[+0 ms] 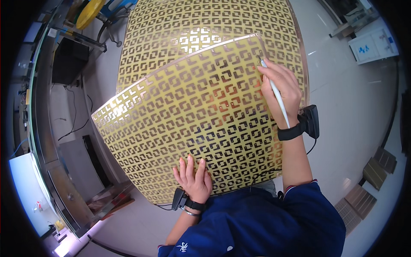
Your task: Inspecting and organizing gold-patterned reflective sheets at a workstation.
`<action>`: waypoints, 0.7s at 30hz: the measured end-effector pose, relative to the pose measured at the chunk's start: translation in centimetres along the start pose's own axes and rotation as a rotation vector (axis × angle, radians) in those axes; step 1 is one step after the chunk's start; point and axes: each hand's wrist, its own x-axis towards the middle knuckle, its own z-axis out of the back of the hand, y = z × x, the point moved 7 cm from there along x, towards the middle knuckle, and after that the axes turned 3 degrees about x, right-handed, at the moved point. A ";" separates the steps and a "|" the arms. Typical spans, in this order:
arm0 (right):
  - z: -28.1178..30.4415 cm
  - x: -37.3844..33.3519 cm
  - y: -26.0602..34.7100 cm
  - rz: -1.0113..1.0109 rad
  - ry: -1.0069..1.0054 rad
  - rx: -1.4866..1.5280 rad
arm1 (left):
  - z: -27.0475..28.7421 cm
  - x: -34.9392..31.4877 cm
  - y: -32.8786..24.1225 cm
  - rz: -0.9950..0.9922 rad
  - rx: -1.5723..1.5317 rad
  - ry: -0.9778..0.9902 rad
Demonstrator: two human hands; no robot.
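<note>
Pale floor lay below; my left hand [195,177] pressed flat on the thin, flexible, seemingly fragile patterned sheet [188,124], my right hand [280,90] gripping a white pen [276,96].

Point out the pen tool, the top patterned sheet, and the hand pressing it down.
pen tool [276,96], head view, mid-shaft
top patterned sheet [192,120], head view, bare centre
left hand [195,180], head view, back of hand
</note>
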 end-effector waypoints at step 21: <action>0.1 -0.1 -0.3 -0.002 -0.034 0.004 | 0.1 -0.1 0.0 -0.002 -0.002 -0.015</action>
